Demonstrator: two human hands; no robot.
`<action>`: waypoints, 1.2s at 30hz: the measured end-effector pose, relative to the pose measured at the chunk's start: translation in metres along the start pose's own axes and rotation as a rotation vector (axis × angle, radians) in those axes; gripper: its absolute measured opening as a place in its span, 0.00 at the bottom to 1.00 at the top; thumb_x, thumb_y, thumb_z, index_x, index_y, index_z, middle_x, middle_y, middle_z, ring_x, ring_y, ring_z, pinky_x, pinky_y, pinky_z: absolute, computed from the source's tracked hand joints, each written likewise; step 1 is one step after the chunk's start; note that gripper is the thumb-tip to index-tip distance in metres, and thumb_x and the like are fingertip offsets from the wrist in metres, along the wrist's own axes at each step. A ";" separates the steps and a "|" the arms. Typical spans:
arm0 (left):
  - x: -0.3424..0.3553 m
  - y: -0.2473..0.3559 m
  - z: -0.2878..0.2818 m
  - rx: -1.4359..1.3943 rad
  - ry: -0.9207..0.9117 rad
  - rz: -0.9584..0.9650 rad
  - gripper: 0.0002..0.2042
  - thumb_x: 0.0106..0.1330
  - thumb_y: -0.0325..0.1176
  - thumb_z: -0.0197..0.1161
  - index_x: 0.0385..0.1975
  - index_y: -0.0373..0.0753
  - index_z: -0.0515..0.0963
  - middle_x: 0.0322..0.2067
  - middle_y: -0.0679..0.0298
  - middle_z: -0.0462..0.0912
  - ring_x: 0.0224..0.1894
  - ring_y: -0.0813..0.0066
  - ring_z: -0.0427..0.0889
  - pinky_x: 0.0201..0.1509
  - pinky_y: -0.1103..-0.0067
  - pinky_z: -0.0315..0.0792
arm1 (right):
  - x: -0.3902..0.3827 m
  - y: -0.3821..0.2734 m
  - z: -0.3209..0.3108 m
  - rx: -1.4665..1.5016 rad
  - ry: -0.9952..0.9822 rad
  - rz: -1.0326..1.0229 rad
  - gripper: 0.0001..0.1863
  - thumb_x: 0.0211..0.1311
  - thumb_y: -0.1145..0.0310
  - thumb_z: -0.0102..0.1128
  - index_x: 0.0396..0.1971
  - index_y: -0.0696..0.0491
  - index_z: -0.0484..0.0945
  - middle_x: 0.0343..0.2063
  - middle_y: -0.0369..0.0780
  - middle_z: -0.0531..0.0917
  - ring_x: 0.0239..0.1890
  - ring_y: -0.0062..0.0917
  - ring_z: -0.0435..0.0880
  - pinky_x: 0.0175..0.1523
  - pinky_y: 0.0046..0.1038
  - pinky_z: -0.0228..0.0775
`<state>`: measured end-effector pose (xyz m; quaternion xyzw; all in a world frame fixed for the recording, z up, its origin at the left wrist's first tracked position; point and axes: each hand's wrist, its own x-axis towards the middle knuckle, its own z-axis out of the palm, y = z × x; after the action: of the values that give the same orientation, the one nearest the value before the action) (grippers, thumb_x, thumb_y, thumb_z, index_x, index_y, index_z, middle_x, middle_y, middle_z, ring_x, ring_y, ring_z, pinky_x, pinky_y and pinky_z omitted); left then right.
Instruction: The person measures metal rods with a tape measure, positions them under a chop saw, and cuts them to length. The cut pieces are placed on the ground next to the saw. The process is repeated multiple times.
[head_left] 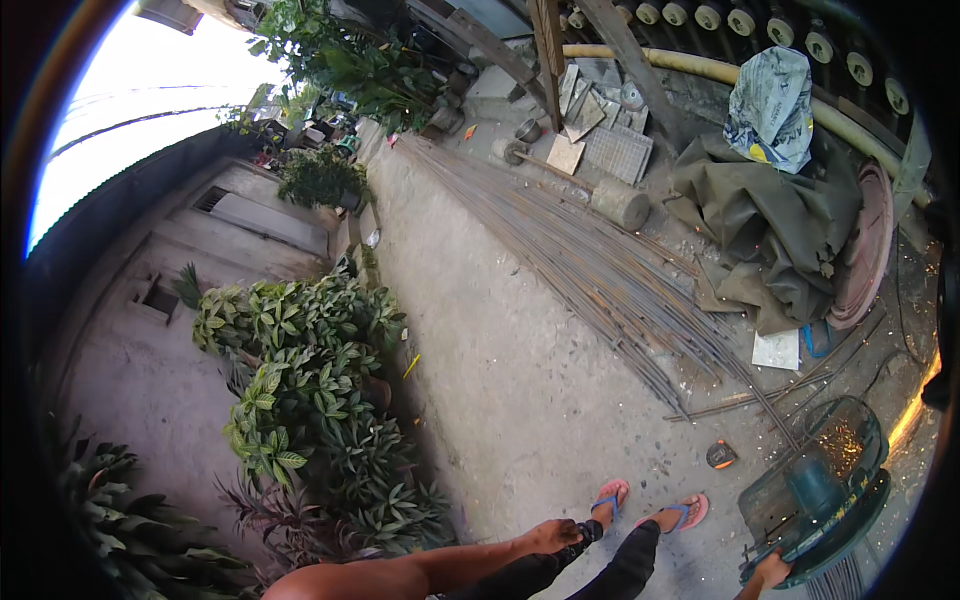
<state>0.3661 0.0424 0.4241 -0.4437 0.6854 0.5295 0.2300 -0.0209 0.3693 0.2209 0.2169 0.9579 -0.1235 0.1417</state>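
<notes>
My left arm reaches in from the lower edge, and my left hand (552, 537) rests by my dark-trousered knee with its fingers loosely laid over it; I see nothing held in it. At the lower right my right hand (771, 570) is closed on the near edge of a green machine (808, 490) with a rounded guard, which looks like a cut-off saw. Orange sparks (915, 405) spray from its far right side. Steel rods run up to the machine. Just beyond it on the concrete lies a black and orange tape measure (720, 454).
A long bundle of steel rods (590, 265) stretches away across the concrete. Right of it are a dark tarp (765, 225), a crumpled sack (770, 108), a concrete cylinder (620, 204) and tile pieces (617, 152). Leafy plants (300, 390) line the left wall. My sandalled feet (690, 512) stand near.
</notes>
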 end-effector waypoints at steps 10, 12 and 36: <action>-0.008 0.003 0.003 0.000 0.015 0.002 0.18 0.61 0.47 0.55 0.32 0.34 0.72 0.26 0.51 0.76 0.33 0.52 0.77 0.37 0.68 0.68 | 0.001 0.002 0.006 -0.086 0.063 0.047 0.29 0.46 0.50 0.54 0.41 0.59 0.77 0.35 0.53 0.80 0.36 0.47 0.80 0.41 0.45 0.71; -0.010 0.004 0.001 0.009 0.023 -0.005 0.18 0.62 0.47 0.55 0.32 0.35 0.72 0.27 0.53 0.77 0.33 0.56 0.77 0.38 0.70 0.68 | -0.003 -0.004 0.001 -0.106 0.073 0.047 0.28 0.46 0.50 0.54 0.40 0.59 0.77 0.34 0.52 0.81 0.35 0.46 0.79 0.41 0.44 0.70; -0.010 -0.007 0.013 -0.173 0.045 -0.057 0.12 0.62 0.40 0.58 0.28 0.36 0.73 0.29 0.61 0.77 0.35 0.64 0.78 0.40 0.74 0.70 | -0.039 -0.050 -0.045 0.065 0.045 -0.008 0.26 0.42 0.57 0.56 0.35 0.65 0.76 0.34 0.56 0.79 0.36 0.49 0.79 0.42 0.45 0.70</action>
<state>0.3747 0.0576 0.4240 -0.4933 0.6293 0.5696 0.1904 -0.0193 0.3234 0.2840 0.2205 0.9572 -0.1502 0.1123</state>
